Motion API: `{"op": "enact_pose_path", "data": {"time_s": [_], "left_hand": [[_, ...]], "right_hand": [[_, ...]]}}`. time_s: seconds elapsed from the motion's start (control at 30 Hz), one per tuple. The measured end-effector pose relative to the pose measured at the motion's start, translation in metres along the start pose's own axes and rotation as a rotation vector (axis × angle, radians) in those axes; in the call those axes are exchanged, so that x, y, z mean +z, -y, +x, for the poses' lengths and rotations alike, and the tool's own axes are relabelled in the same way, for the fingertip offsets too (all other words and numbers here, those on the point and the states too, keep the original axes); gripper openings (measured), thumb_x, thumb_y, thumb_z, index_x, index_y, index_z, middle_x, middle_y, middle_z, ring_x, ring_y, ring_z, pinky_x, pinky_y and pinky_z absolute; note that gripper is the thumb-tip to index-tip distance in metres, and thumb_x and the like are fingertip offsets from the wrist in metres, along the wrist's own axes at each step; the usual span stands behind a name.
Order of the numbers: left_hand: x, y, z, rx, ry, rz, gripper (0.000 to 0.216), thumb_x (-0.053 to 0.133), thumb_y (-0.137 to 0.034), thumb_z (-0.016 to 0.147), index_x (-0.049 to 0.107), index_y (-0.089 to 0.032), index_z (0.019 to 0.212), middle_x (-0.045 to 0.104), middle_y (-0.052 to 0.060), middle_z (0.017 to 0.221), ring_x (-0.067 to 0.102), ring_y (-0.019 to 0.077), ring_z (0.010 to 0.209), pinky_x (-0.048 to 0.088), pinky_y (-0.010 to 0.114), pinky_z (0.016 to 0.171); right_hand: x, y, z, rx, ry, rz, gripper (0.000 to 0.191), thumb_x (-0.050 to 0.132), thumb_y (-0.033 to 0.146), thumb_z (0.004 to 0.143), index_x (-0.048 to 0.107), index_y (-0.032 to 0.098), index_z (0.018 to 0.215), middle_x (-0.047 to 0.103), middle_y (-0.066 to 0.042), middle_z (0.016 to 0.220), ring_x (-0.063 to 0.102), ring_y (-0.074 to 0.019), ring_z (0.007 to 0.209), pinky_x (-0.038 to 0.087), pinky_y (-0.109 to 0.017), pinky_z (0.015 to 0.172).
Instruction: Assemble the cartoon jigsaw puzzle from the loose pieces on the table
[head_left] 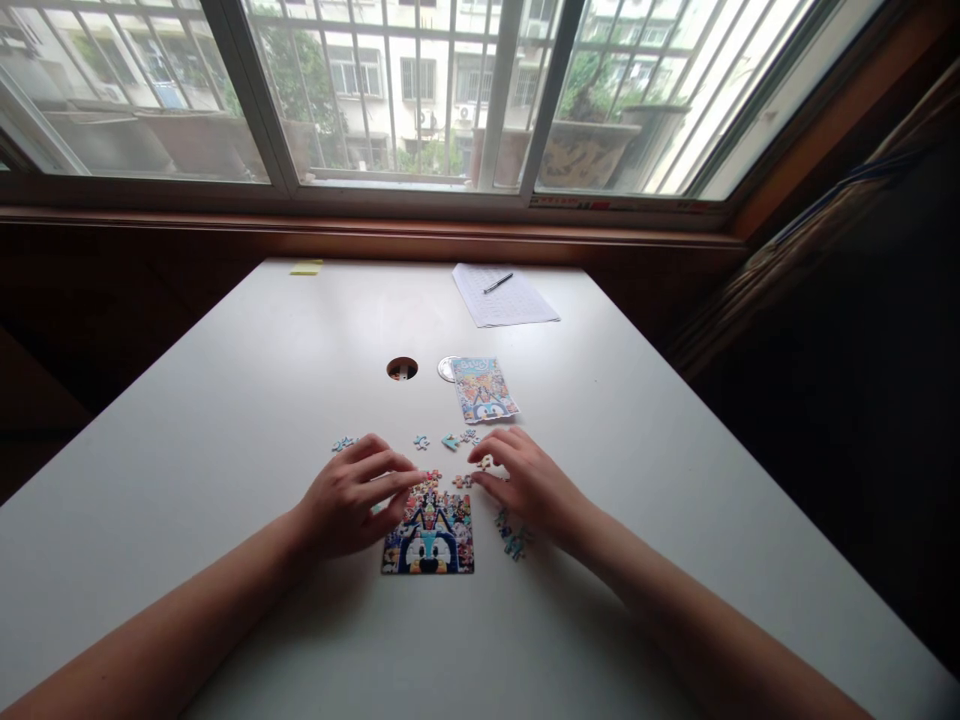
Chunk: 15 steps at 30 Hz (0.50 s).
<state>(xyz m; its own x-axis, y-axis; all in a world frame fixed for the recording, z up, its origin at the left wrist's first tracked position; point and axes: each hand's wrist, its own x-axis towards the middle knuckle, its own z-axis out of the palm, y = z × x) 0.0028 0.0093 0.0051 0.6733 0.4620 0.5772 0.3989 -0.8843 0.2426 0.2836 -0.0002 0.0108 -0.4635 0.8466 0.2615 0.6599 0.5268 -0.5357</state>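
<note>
A small, partly assembled jigsaw puzzle point(429, 535) with a blue cartoon face lies on the white table point(225, 420). My left hand point(352, 500) rests at its upper left corner, fingers stretched flat toward the top edge. My right hand point(525, 480) is at the upper right, thumb and fingertips pinched on a small orange puzzle piece point(485, 463). Loose pieces point(450, 440) lie scattered just beyond my fingers, and a few more pieces point(514, 540) sit under my right wrist.
A printed reference picture point(484, 388) lies further back, beside a round cable hole point(402, 369) and a metal disc point(446, 368). A sheet of paper point(502, 297) with a pen point(498, 283) and a yellow sticky note point(306, 267) are near the window.
</note>
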Motion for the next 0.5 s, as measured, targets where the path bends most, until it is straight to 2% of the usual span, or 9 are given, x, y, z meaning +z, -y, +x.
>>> {"op": "enact_pose_path", "data": {"time_s": [0.13,0.3,0.43,0.5], "left_hand": [[-0.010,0.004,-0.001,-0.136,-0.215,-0.058,0.033,0.059,-0.005,0.085,0.070,-0.025,0.110,0.071,0.002,0.089,0.057,0.0169,0.080,0.050,0.033,0.073],[-0.028,0.010,0.000,-0.500,-0.406,-0.207,0.025,0.052,-0.015,0.093,0.071,-0.022,0.106,0.066,0.004,0.090,0.060,0.0173,0.084,0.050,0.031,0.074],[-0.036,0.026,0.002,-0.756,-0.563,-0.336,0.022,0.053,-0.022,0.091,0.069,-0.020,0.106,0.066,0.005,0.096,0.060,0.0184,0.090,0.048,0.030,0.078],[-0.038,0.036,0.002,-0.839,-0.618,-0.433,0.025,0.054,-0.024,0.087,0.068,-0.019,0.108,0.067,0.005,0.097,0.059,0.0182,0.088,0.047,0.029,0.075]], "right_hand": [[-0.007,-0.003,0.001,0.019,-0.114,0.018,0.009,0.061,0.014,0.092,0.063,0.023,0.094,0.066,-0.005,0.100,0.059,-0.0220,0.098,0.048,-0.036,0.088],[-0.013,-0.013,0.001,0.082,-0.262,0.033,0.011,0.055,0.021,0.095,0.066,0.022,0.092,0.065,-0.006,0.092,0.059,-0.0203,0.083,0.049,-0.034,0.078],[-0.015,-0.032,0.002,0.200,-0.380,0.161,0.015,0.058,0.032,0.094,0.068,0.021,0.097,0.065,-0.004,0.087,0.057,-0.0174,0.073,0.048,-0.033,0.074],[-0.015,-0.043,0.002,0.297,-0.423,0.345,0.021,0.058,0.038,0.094,0.067,0.020,0.101,0.067,-0.004,0.087,0.058,-0.0176,0.074,0.047,-0.031,0.071]]}}
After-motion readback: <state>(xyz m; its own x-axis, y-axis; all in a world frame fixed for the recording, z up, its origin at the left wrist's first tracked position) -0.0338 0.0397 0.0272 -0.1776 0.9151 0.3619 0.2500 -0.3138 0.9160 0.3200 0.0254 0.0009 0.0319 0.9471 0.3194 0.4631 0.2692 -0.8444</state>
